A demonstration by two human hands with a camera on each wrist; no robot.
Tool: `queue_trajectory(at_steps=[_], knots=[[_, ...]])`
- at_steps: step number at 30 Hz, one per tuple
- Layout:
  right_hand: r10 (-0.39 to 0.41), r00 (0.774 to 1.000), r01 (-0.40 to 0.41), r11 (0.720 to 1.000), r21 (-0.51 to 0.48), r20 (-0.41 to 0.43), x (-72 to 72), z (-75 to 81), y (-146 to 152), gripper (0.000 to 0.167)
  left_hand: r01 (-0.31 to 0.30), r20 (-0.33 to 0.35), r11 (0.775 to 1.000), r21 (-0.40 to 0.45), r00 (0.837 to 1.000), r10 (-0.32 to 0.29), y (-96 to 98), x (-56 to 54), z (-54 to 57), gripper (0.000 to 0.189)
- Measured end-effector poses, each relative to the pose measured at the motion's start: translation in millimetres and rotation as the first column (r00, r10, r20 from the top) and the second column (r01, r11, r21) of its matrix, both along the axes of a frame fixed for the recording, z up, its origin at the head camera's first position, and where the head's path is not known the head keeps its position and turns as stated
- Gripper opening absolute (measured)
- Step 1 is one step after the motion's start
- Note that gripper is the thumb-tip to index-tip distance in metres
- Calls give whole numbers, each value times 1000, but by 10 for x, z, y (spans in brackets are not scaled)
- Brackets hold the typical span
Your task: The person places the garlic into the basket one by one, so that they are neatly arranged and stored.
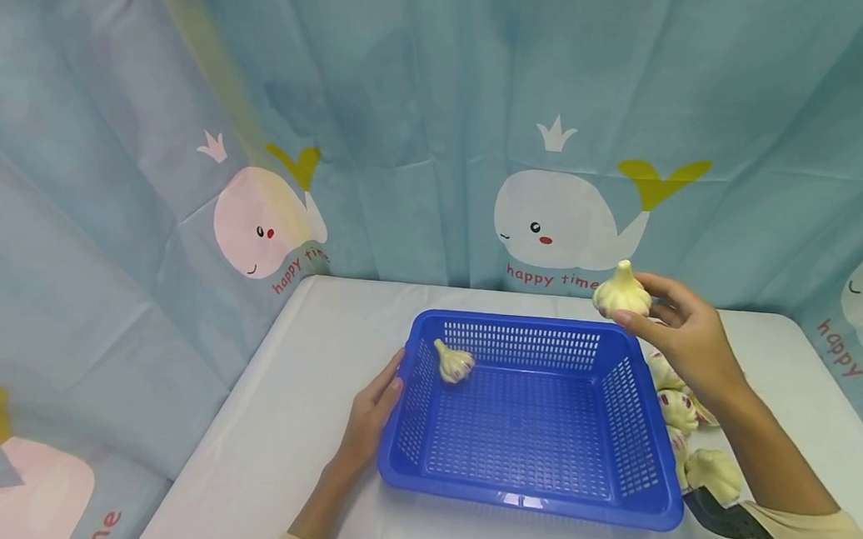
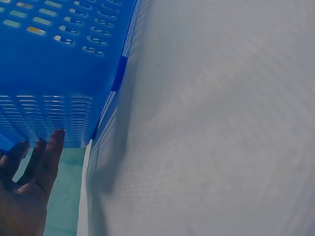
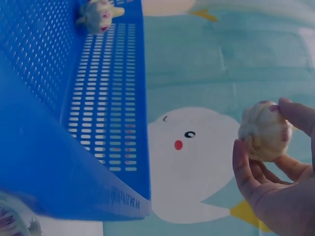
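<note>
A blue plastic basket with slotted walls sits on the table. My left hand rests against its left side, the fingertips at the outer wall just under the rim. From the left wrist view, the fingers look nearly straight against the slotted wall. Above the basket's back right corner, my right hand pinches a garlic bulb between thumb and fingers, stem up. Another garlic bulb lies inside the basket, near its back left corner.
Several garlic bulbs with purple marks lie to the right of the basket, partly hidden by the right arm. White cloth covers the table. A blue curtain with printed whales hangs behind and at the sides.
</note>
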State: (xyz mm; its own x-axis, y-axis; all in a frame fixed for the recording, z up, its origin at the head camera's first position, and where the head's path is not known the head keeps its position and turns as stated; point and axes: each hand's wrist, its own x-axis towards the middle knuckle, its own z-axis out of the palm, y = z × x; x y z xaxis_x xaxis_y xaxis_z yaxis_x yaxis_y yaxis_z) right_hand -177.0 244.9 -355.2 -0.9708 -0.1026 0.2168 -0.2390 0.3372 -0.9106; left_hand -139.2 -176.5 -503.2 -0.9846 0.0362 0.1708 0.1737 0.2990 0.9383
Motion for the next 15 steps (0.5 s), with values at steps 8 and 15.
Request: queue_trajectory(at_steps=[8, 15], knots=[[4, 999, -7, 999, 46, 55, -82, -16, -86, 67, -2, -6, 1000, 7, 1000, 2, -11, -11, -17, 51], [57, 996, -57, 998, 4, 68, -167, -51, -164, 65, 0, -1, 1000, 0, 1000, 0, -6, -13, -13, 51]])
